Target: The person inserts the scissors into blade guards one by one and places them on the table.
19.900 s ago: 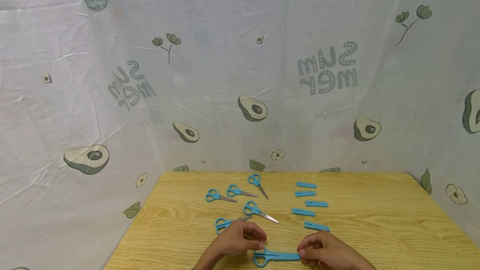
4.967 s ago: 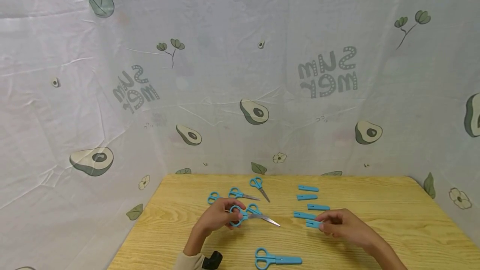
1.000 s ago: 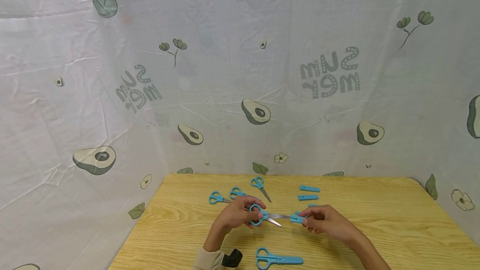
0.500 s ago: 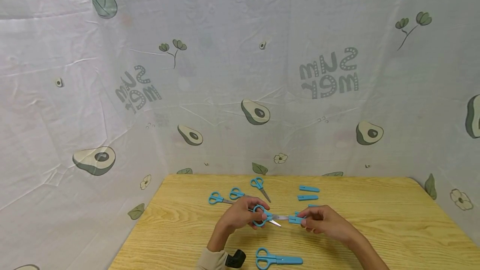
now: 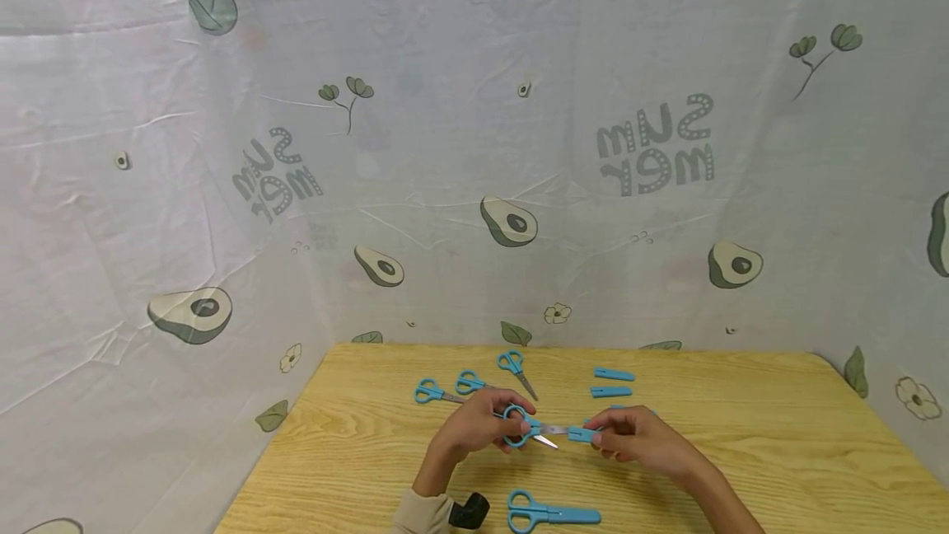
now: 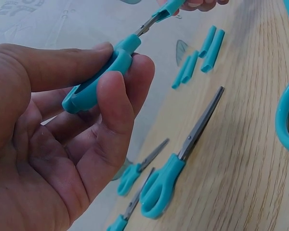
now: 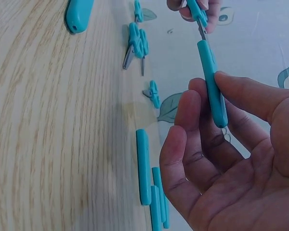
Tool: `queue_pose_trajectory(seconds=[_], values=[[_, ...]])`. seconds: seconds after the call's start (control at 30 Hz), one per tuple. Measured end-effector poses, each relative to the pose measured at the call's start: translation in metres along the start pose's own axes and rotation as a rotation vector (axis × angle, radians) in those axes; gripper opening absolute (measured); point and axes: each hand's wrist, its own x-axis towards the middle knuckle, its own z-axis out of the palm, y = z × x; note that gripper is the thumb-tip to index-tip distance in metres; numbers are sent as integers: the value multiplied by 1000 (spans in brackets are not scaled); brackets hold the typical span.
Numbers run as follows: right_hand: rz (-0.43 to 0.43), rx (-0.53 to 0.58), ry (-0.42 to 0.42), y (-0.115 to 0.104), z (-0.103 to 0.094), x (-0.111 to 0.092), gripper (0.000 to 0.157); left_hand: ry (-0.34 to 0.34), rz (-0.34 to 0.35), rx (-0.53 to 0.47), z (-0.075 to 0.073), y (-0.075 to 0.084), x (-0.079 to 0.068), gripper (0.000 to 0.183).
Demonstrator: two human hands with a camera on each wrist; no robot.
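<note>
Between thumb and fingers, my left hand (image 5: 478, 423) holds a pair of blue-handled scissors (image 6: 101, 84) by the handles. My right hand (image 5: 645, 439) pinches a blue blade cover (image 7: 213, 82) between thumb and fingertips. The scissors' blade tips are inside the cover's mouth, and a short stretch of bare metal shows between cover and handles. Both are held above the table. Below the left hand lies another pair of scissors (image 6: 166, 185), its handles hidden by that hand in the head view.
Covered scissors (image 5: 556, 515) lie at the table's (image 5: 741, 435) front. Toward the back left are three uncovered pairs, one of them scissors (image 5: 511, 363) angled toward me. Several loose covers (image 5: 611, 391) lie at the right, some partly behind my right hand. A printed curtain (image 5: 445, 147) hangs behind.
Five seconds ago the scissors and cover were held apart. Over the last second the left hand moved right and the cover slid left over the blades, leaving less metal bare.
</note>
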Motion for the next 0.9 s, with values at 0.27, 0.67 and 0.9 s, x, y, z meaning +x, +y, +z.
queue_pose_trajectory(seconds=[0.27,0.67,0.9], values=[[4,1,5,-3,2,2,34,9,9,3,2,1,3,26],[14,-14,13,-5,3,2,33,5,11,-19,7,1,4,26],[2,-10,6,-4,5,4,32,3,17,-17,8,1,4,26]])
